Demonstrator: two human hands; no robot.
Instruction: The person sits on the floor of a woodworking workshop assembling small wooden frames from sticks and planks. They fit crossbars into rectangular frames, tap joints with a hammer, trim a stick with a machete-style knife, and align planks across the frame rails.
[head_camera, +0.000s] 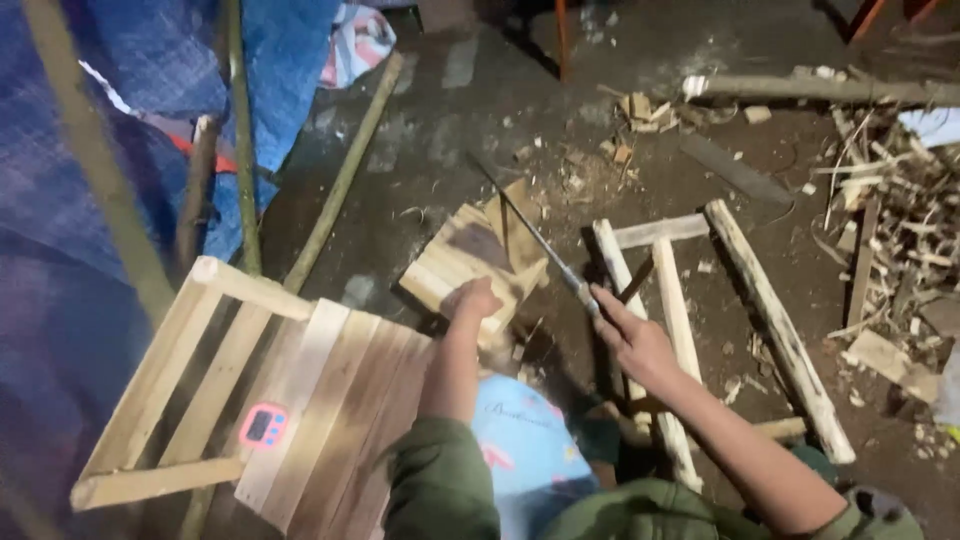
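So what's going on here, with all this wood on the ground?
A person crouched over a dirt floor is working on a small wooden slat piece. The left hand presses down on its near edge, while the right hand grips a long thin saw whose blade lies across the piece. A larger slatted panel with a small pink device on it sits at the left, and a rough wooden frame lies to the right, beside a pile of scraps.

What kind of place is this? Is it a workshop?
It looks like a rough woodworking spot on a dirt floor, perhaps outdoors. Signs: a slatted wooden frame, a heap of wood scraps, and the right hand holding a thin saw-like blade.
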